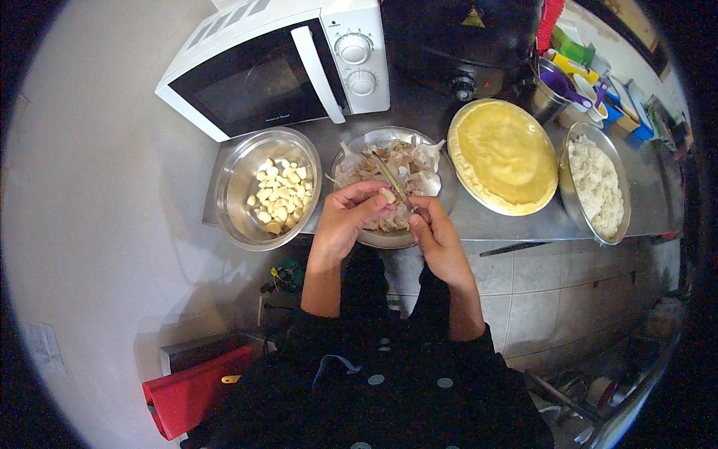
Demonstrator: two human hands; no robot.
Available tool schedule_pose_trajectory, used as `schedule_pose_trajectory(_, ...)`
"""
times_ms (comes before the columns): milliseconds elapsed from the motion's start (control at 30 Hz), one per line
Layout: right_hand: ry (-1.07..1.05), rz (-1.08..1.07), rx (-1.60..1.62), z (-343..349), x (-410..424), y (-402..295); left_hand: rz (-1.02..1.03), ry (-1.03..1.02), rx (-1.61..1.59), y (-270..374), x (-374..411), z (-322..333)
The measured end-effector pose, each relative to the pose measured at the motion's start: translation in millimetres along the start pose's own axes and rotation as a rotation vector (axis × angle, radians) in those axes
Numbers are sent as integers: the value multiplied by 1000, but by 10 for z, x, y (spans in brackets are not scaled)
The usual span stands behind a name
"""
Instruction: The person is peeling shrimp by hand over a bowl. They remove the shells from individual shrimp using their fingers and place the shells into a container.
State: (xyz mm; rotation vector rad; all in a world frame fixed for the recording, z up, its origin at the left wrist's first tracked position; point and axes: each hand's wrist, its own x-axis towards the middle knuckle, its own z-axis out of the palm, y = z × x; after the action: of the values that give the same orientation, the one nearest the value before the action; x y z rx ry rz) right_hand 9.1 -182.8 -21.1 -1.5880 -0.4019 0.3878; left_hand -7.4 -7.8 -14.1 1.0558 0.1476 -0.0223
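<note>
A pale garlic clove (387, 195) is pinched between the thumb and fingers of my left hand (353, 216). My right hand (436, 233) grips a small knife (391, 173), its blade angled up and to the left, close beside the clove. Both hands are over the near side of a metal bowl (387, 242) heaped with garlic skins (423, 168). To the left, a second steel bowl (233, 207) holds many peeled garlic cloves (284, 191). My fingers partly hide the clove and the knife's handle.
A white microwave (280, 67) stands behind the bowls, next to a black appliance with a knob (463, 88). On the right are a yellow dough-covered round dish (502, 157) and a steel bowl of white crumbly food (595, 185). Utensils crowd a metal container (547, 98). The steel counter's front edge (505, 239) runs before me.
</note>
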Motion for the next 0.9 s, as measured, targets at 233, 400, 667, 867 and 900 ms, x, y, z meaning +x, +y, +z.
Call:
schedule_pose_trajectory(233,-75,-113,-3,35,22,-10,65,41,-45,-18,-4,17)
schedule_pose_trajectory(400,-139,-142,-8,22,15,-81,55,38,15,-20,3,-9)
schedule_pose_trajectory(667,-150,-127,18,21,3,-119,51,40,-4,-8,2,-14)
schedule_pose_trajectory(867,-66,-234,-118,38,12,-67,69,73,20,-18,10,30)
schedule_pose_trajectory(900,-37,-309,-160,50,33,-35,73,83,35,-19,11,33)
